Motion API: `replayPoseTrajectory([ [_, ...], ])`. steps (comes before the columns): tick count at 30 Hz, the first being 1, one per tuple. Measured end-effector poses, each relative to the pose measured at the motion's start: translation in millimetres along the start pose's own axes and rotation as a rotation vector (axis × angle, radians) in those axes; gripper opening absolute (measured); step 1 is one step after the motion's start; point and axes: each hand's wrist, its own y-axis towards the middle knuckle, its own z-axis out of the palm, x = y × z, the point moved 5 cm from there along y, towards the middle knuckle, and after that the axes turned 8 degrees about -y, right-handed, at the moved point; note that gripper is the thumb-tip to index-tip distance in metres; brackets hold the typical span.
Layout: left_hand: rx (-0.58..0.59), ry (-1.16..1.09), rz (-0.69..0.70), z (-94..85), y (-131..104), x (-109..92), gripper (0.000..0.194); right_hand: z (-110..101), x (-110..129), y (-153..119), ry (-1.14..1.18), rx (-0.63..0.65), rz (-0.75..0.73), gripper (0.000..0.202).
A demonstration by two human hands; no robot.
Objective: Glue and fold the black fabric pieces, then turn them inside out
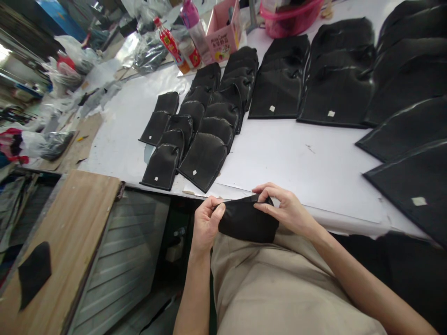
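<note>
Between my two hands, just off the table's front edge and above my lap, is a black leather-like piece (246, 223). My left hand (206, 222) pinches its left upper corner between thumb and fingers. At the upper right corner, the thumb and fingertips of my right hand (279, 204) grip the edge, which looks slightly folded there. Straight ahead on the table, similar black pieces (206, 156) lie in overlapping rows, some with a small pale square near the lower edge.
Larger black pieces (338, 88) overlap across the right of the white table (272, 153). A pink basket (291, 21), a pink box (223, 35) and a red bottle (169, 42) stand at the back. On the left, a wooden board (66, 223) bears a black scrap (35, 272).
</note>
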Motion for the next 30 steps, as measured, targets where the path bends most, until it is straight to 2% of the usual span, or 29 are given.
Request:
replayPoseTrajectory([
  [3,-0.052,-0.045,0.023,-8.3,1,1,0.028,-4,-8,-4,0.063,-0.018,0.038,0.009],
  [8,-0.091,-0.052,0.020,-14.6,0,3,0.030,0,-21,-8,0.251,-0.011,0.187,0.027],
  [14,-0.103,-0.083,0.026,-16.6,-3,5,0.029,8,-19,-9,0.410,-0.022,0.293,0.038],
  [22,-0.122,-0.029,0.031,-16.5,-6,5,0.031,11,-25,-10,0.429,-0.088,0.294,0.038],
  [30,-0.149,0.056,0.020,-16.8,-9,4,0.033,13,-25,-10,0.365,-0.146,0.236,0.034],
])
